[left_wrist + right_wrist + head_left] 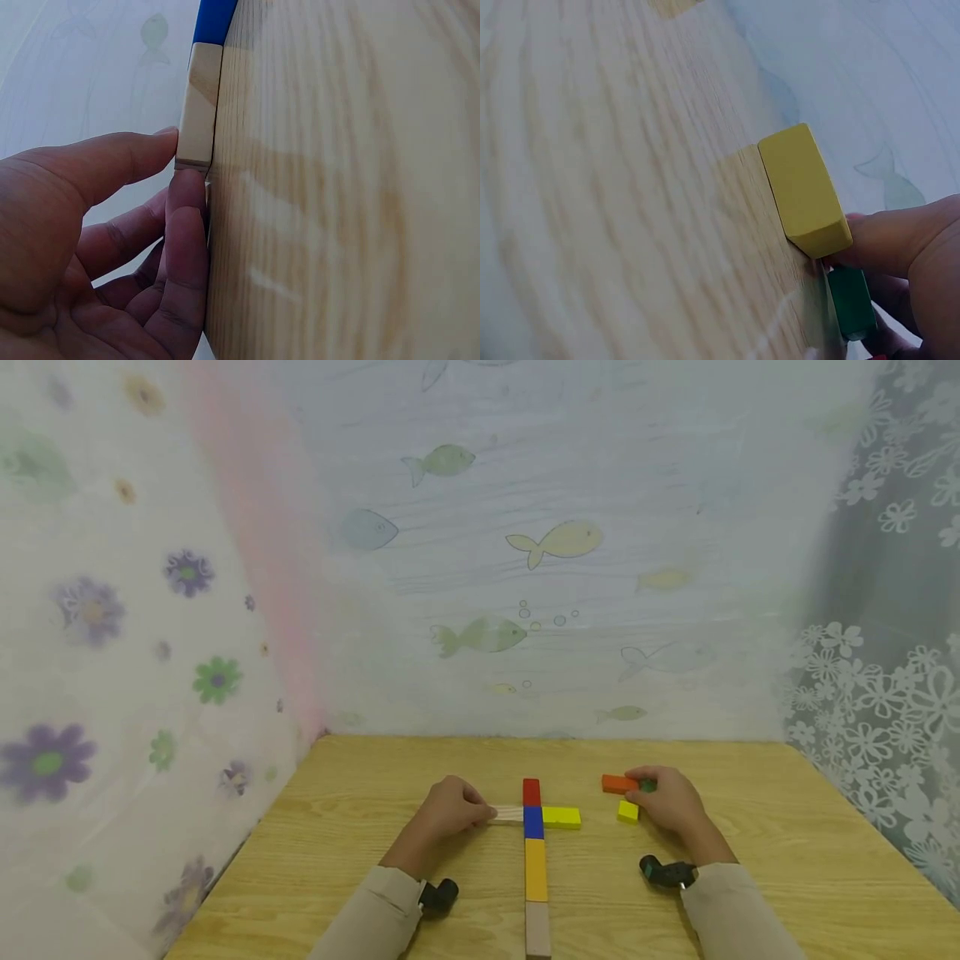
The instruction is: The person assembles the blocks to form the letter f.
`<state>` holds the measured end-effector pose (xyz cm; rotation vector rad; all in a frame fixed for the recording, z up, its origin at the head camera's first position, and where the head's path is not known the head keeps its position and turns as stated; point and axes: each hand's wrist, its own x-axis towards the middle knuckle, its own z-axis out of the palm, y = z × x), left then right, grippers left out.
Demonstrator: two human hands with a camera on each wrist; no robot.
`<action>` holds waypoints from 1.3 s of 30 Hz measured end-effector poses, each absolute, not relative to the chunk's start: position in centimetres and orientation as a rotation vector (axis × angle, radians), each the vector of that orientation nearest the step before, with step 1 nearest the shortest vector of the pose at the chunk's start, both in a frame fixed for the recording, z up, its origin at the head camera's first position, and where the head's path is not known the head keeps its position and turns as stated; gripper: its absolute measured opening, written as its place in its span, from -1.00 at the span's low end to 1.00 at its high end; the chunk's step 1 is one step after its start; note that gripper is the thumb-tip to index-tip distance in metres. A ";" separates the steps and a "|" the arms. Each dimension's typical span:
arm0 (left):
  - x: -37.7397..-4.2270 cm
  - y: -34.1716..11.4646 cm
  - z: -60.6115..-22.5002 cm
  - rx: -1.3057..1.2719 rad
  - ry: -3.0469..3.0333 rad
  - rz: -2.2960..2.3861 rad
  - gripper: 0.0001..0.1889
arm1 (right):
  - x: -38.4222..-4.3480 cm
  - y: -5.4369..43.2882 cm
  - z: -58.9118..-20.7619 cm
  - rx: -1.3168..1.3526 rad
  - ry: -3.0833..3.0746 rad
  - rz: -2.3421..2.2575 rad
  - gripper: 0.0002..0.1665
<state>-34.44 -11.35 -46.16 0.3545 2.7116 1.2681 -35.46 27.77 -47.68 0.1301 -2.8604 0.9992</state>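
Observation:
My left hand (pixel 455 808) pinches the outer end of a pale wood block (pixel 508 813) between thumb and fingertips. The block's other end meets a blue block (pixel 533 822); both also show in the left wrist view, the pale block (pixel 199 105) lying on the table. Over on the right, my right hand (pixel 670 799) has its thumb and fingers around the right end of an orange block (pixel 618 784) and a green block (pixel 648 786). Whether it grips either is unclear. A small yellow block (pixel 627 812) sits just in front of the thumb, large in the right wrist view (pixel 802 187).
A red block (pixel 531 792) stands behind the blue one. In front run an amber block (pixel 536 869) and a plain wood block (pixel 537 929) in line. A yellow block (pixel 561 817) extends right from the blue. The wooden table (pixel 360 768) ends at a fish-patterned curtain (pixel 465 693).

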 end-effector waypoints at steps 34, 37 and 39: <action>-34.6 -11.4 -46.1 0.366 2.727 1.236 -0.80 | -36.0 26.8 -45.4 0.130 -2.862 1.035 -0.54; -34.6 -11.4 -46.1 0.368 2.729 1.234 -0.80 | -36.4 26.3 -44.9 0.145 -2.860 1.038 -0.56; -34.6 -11.4 -46.2 0.368 2.727 1.236 -0.79 | -36.7 25.9 -44.7 0.152 -2.848 1.057 -0.57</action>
